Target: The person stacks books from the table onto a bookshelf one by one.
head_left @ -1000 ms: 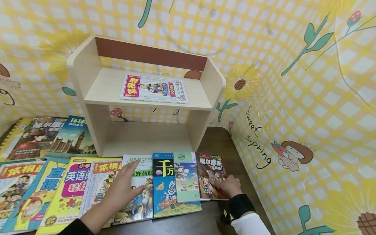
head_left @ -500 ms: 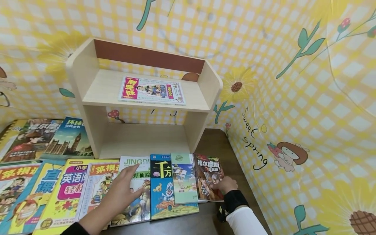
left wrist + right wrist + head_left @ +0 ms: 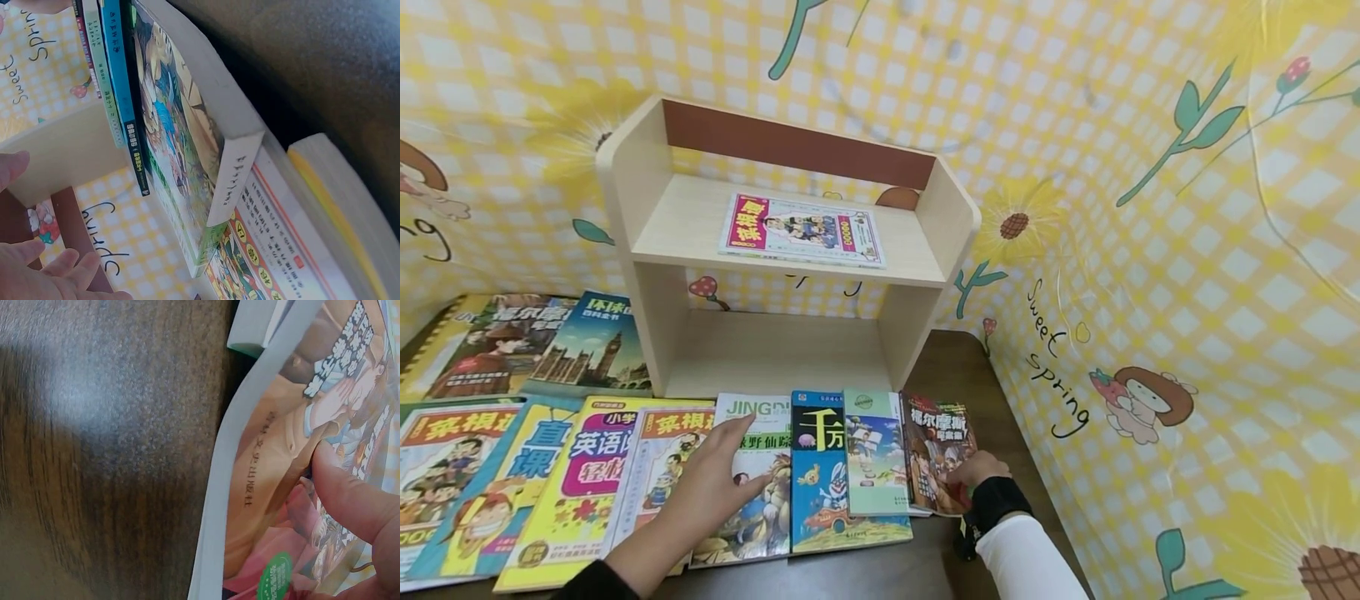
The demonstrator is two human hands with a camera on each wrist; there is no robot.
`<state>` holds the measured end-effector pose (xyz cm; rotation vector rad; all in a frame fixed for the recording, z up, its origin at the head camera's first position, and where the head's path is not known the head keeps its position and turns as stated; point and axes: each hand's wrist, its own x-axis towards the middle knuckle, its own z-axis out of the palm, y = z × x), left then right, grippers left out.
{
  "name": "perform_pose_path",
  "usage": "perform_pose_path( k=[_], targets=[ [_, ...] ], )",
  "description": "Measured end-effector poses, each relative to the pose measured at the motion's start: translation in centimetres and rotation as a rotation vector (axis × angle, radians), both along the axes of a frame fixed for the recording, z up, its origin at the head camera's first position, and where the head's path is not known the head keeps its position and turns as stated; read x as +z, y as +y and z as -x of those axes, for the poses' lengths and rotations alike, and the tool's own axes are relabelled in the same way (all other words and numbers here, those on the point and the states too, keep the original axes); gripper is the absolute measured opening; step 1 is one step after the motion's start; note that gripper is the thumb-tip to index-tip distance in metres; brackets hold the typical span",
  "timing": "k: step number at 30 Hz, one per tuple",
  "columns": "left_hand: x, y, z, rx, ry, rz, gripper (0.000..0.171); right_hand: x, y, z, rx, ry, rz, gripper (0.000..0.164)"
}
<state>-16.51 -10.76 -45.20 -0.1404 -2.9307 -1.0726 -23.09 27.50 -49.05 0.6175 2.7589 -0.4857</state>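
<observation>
At the right end of a row of books, my right hand (image 3: 987, 469) grips the right side of a brown-covered comic book (image 3: 934, 442). The right wrist view shows the thumb (image 3: 353, 490) pressing on its cover, the page edge bowed up off the dark tabletop; the other fingers are mostly hidden. My left hand (image 3: 718, 479), fingers spread and holding nothing, hovers over a book headed JINGDIAN (image 3: 771, 517) with a lion on it. In the left wrist view, its fingers (image 3: 78, 272) stand apart from that thick book (image 3: 181, 137).
Behind the row stands a two-tier wooden bookshelf (image 3: 647, 208) with a pink-and-white book (image 3: 805, 229) flat on its upper board. A blue book (image 3: 820, 500) and a green book (image 3: 876, 458) overlap mid-row. Several more books, including a yellow one (image 3: 553, 533), fill the left. Patterned cloth (image 3: 1150, 292) walls the right.
My right hand has moved slightly left, and the right side of the brown comic book looks more tilted up. The left hand stays nearly in place; the head view shifts a little.
</observation>
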Motion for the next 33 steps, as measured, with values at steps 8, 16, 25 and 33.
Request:
perform_pose_path(
  k=[8, 16, 25, 33],
  targets=[
    [0.2, -0.5, -0.1, 0.005, 0.017, -0.006, 0.089, -0.8, -0.6, 0.7, 0.097, 0.014, -0.052, 0.050],
    [0.3, -1.0, -0.4, 0.011, -0.007, -0.028, 0.088, -0.3, 0.0, -0.3, 0.100, 0.063, 0.066, 0.051],
    [0.5, -1.4, -0.1, 0.022, -0.064, -0.018, 0.088, -1.5, 2.0, -1.8, -0.061, 0.285, 0.593, 0.039],
    [0.4, -1.3, -0.1, 0.009, -0.123, -0.055, 0.086, -0.7, 2.4, -2.7, -0.155, 0.219, 0.791, 0.047]
  ],
)
